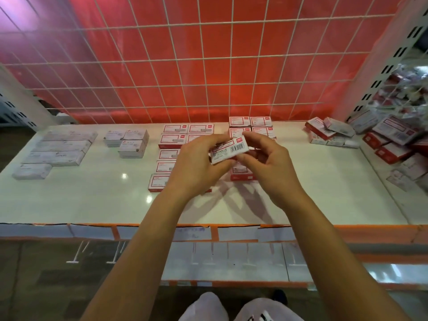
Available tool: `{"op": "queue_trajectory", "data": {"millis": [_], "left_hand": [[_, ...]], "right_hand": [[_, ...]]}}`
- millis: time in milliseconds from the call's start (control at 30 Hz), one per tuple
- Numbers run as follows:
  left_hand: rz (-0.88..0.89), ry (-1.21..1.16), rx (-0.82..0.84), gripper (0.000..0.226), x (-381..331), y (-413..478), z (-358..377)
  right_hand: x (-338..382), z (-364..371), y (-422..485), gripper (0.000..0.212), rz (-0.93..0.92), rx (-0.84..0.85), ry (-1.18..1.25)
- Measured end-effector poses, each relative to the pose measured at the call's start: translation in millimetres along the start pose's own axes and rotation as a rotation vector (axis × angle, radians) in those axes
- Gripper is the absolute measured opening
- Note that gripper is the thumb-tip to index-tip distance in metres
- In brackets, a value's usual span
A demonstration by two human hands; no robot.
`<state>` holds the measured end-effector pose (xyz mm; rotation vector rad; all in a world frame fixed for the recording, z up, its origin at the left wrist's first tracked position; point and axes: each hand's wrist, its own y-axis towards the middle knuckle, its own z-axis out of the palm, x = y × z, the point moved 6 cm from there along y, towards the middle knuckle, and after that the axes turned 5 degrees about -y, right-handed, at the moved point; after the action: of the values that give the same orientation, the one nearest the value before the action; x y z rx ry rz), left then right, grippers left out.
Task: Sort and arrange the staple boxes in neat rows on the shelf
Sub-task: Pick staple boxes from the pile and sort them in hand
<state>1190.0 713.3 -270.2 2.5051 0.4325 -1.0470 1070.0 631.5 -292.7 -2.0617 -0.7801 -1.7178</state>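
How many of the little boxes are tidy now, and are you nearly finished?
About halfway, I'd guess. Done: grey boxes lie in rows at the left of the shelf, and red-and-white boxes sit in neat rows in the middle. In hand: the left hand and right hand hold one staple box above those rows. Left: a jumbled pile at the right end needs sorting.

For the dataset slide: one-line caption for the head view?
Left hand and right hand hold a staple box above neat rows on the shelf; unsorted pile at right.
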Motion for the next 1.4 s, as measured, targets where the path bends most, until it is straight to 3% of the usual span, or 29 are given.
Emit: {"op": "queue_trajectory", "data": {"millis": [367,667,900,1133,1400], "left_hand": [[-0.094,-0.486,0.048,0.019,24,-14,-30],[-0.252,-0.567,0.005,0.035,30,-15,-25],[-0.212,-0.512,-0.012,0.059,21,-19,-20],[-0.217,-0.42,-0.066,0.053,25,-28,-23],[-0.167,-0.146,-0.113,0.051,37,-35,-41]], "right_hand": [[11,22,-9,0.016,0.045,-0.124,0.069],[-2,20,-7,0.023,0.161,-0.126,0.034],[-2,15,-2,0.021,0.191,-0.102,0.055],[-5,20,-5,0.015,0.167,-0.037,0.006],[1,32,-4,0.015,0.097,0.037,-0.128]]}}
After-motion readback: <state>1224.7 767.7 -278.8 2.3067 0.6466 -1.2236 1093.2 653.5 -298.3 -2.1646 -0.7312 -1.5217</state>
